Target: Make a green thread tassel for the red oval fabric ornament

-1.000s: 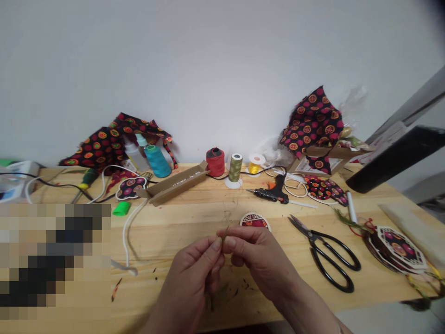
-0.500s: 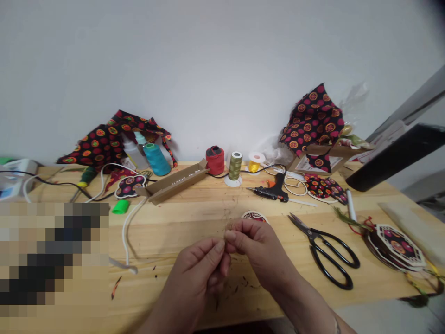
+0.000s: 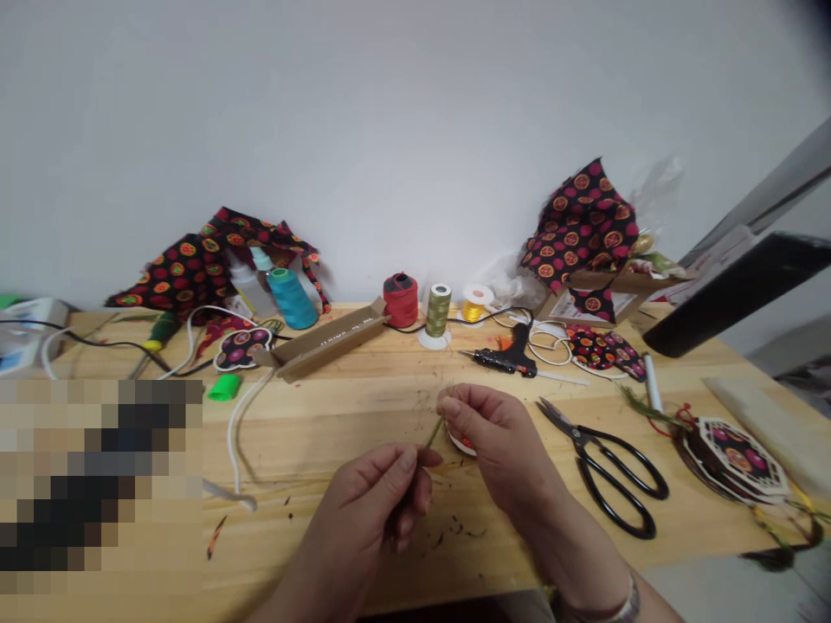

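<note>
Over the front of the wooden table, both my hands pinch a thin olive-green thread. My left hand is closed on the thread's lower end. A little higher and to the right, my right hand pinches its upper end. The thread runs taut and slanted between them. A small round patterned piece lies on the table, mostly hidden under my right hand.
Black scissors lie to the right, with a patterned ornament beyond them. At the back stand a red spool, an olive spool, a yellow spool, a teal spool, a glue gun, a cardboard tray and patterned fabric.
My right hand has drawn up and to the right, away from my left hand, stretching a short length of thread between them. It now covers most of the round piece.
</note>
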The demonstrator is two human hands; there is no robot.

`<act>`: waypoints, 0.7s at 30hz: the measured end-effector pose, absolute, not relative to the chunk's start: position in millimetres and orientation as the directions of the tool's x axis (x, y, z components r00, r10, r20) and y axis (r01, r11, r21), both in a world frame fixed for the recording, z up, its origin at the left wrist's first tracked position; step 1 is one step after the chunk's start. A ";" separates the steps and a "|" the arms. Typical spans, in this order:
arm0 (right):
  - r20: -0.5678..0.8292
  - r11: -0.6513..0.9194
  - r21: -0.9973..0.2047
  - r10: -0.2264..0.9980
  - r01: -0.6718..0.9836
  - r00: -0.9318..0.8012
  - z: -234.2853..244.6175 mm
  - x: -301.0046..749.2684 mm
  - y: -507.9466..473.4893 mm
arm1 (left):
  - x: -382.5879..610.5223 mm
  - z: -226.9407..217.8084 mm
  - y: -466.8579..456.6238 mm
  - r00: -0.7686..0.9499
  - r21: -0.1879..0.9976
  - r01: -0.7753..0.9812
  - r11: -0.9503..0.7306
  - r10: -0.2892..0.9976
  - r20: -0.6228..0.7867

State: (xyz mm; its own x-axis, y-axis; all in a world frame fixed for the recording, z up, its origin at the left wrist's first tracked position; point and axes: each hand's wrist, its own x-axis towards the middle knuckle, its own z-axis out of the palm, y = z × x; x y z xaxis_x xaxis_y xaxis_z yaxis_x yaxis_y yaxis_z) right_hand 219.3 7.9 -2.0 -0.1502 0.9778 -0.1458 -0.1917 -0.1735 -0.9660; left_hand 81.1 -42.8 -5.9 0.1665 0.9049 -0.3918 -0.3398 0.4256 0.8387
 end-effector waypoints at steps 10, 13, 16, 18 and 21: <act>-0.056 -0.078 -0.964 0.994 -0.254 -0.091 13.0 230.1 18.8 | 73.2 -11.1 -39.3 0.065 0.969 0.085 0.232 0.969 -0.238; 0.027 0.009 -0.979 0.996 -0.202 -0.084 23.1 232.5 20.8 | 67.4 -14.9 -40.0 0.054 0.975 0.157 0.160 0.984 -0.171; 0.119 0.110 -0.989 0.989 -0.102 -0.092 32.4 234.6 20.5 | 60.9 -16.9 -40.1 -0.021 0.958 0.282 0.058 0.998 -0.054; 0.168 0.166 -0.986 0.979 -0.022 -0.113 37.7 234.9 18.9 | 57.7 -13.8 -39.0 -0.095 0.932 0.363 0.010 0.995 0.027; 0.240 0.255 -0.963 0.959 0.084 -0.148 43.8 232.3 15.4 | 56.9 -0.9 -36.0 -0.176 0.932 0.360 -0.037 0.979 0.107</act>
